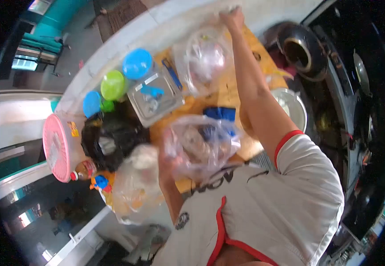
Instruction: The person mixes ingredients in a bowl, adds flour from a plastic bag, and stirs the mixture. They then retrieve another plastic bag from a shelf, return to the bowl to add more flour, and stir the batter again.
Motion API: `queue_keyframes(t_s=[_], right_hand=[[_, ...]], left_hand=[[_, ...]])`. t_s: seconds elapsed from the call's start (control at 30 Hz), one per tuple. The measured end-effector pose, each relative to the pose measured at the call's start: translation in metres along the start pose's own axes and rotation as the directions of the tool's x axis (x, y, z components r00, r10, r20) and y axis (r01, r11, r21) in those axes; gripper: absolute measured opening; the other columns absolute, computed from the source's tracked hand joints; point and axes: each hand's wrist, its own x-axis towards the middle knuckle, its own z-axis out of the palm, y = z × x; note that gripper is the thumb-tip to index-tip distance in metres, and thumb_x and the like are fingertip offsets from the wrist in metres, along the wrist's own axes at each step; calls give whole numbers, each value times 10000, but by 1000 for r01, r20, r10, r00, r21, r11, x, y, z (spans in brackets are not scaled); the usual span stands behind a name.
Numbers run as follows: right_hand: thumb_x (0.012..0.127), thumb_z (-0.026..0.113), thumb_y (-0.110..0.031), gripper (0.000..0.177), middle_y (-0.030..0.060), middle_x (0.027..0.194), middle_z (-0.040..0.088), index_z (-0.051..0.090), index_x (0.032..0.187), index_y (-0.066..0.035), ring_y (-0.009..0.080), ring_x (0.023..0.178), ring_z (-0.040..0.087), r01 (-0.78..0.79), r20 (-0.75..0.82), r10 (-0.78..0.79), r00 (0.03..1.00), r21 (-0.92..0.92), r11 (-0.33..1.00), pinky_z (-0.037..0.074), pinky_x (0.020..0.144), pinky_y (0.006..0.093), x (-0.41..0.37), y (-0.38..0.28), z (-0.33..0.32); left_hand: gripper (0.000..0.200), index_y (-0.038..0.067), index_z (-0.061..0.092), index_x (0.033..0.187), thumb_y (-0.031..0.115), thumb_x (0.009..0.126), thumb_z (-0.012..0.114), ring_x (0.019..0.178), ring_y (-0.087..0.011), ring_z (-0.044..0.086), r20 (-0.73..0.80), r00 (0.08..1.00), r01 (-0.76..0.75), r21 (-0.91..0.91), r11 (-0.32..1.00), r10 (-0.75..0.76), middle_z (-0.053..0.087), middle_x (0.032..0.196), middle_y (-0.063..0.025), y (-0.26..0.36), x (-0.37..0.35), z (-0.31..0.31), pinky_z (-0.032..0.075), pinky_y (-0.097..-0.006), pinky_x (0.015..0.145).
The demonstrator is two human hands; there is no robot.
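My right arm reaches far forward, and my right hand (232, 18) is closed at the pale wall ledge behind the table. Something small and whitish shows at its fingertips, too blurred to name. Close to my body, my left hand (163, 157) grips the left side of a clear plastic bag (201, 144). Its fingers are mostly hidden by the bag and blur. Brownish contents show through the plastic, and a dark blue item (220, 114) lies just behind. Left of my forearm is another clear bag (137, 190) with orange-yellow contents.
On the wooden table (168, 128) are a lidded steel container (153, 99), a filled clear bag (205, 57) and a black bag (117, 133). Blue-lidded (138, 63) and green-lidded tubs (113, 85), a pink-lidded bucket (55, 146) and a bottle (85, 170) line the left. A white pot (301, 111) stands right.
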Motion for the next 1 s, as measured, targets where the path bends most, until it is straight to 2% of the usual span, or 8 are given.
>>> queue_keyframes(t_s=[0.1, 0.23, 0.3, 0.43, 0.5, 0.7, 0.87, 1.0], right_hand=[[676, 588, -225, 407, 241, 784, 583, 493, 999, 4, 394, 756, 572, 196, -250, -151, 956, 165, 967, 446, 648, 427, -55, -59, -70], [668, 701, -156, 564, 120, 925, 594, 449, 1102, 103, 148, 845, 542, 328, -62, -364, 929, 590, 737, 445, 736, 278, -159, -89, -185], [641, 720, -227, 514, 111, 979, 603, 522, 1054, 7, 201, 914, 580, -23, 377, -308, 873, 664, 748, 479, 769, 338, -205, -74, -213], [654, 714, -264, 563, 76, 979, 603, 505, 1109, -7, 178, 892, 561, -439, 760, -246, 601, 572, 693, 446, 830, 326, -291, -53, -221], [647, 711, -237, 609, 135, 1032, 574, 466, 1142, 19, 231, 952, 551, -157, 709, -287, 644, 490, 857, 432, 852, 338, -337, -31, -186], [678, 666, -235, 664, 217, 1147, 446, 380, 1207, 46, 312, 1078, 448, 112, 470, -664, 581, 763, 637, 366, 903, 380, -409, -13, -104], [663, 663, -190, 631, 203, 1188, 396, 402, 1192, 35, 331, 1107, 404, 732, 337, -817, 467, 371, 571, 337, 943, 376, -406, -8, -96], [667, 660, -261, 544, 180, 1172, 418, 488, 1107, 9, 321, 1089, 415, 691, 509, -748, 425, 352, 632, 367, 907, 385, -380, -5, -156]], left_hand=[[801, 37, 261, 1352, 134, 611, 549, 1199, -185, 375, -3, 995, -104, -6, 995, 104, 272, 1403, -76, 2, 10, -3, 469, -223, 706], [770, 26, 293, 1338, 131, 609, 516, 1244, -168, 324, -65, 998, 1, -63, 998, -5, 280, 1404, -66, 25, 11, 15, 445, -206, 759], [733, 28, 316, 1329, 139, 624, 485, 1244, -147, 319, -75, 993, -87, 4, 996, 87, 297, 1396, -60, 25, 14, 21, 425, -195, 774], [720, 25, 332, 1321, 94, 620, 481, 1076, -116, 455, -85, 981, -172, 10, 985, 172, 350, 1361, -59, 28, 17, 18, 422, -181, 705], [736, -20, 332, 1307, 122, 601, 481, 1137, -140, 413, 10, 961, -276, 77, 958, 276, 345, 1361, -106, 32, 20, 21, 389, -160, 727], [630, -36, 372, 1271, 40, 649, 431, 1147, -200, 413, -13, 980, -186, 291, 938, 198, 390, 1317, -120, 38, 24, 35, 323, -300, 939], [479, -8, 412, 1237, 10, 760, 453, 1146, -222, 408, -177, 895, -292, 461, 838, 409, 430, 1260, -129, 37, 32, 42, 307, -331, 963], [447, -7, 369, 1258, 115, 851, 510, 1174, -242, 376, 22, 903, -331, 671, 664, 429, 400, 1272, -169, 10, 46, 38, 276, -336, 984]])
